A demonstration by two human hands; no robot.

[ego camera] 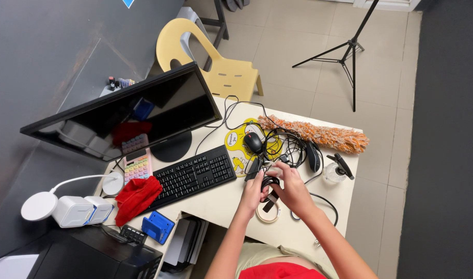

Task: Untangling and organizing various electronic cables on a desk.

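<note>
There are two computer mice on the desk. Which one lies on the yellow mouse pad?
The smaller black mouse lies on the yellow mouse pad. The other mouse lies on the bare desk, right of the cables.

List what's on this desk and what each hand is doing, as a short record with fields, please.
Left hand: left hand grips a bundle of black cable
Right hand: right hand pinches the same cable from the other side
Under the hands: tape roll lying flat on the desk
Beyond the hands: black mouse on a yellow mouse pad, amid tangled cords
Left of hands: black keyboard, monitor, red cloth
Far edge: orange duster, spray bottle
</note>
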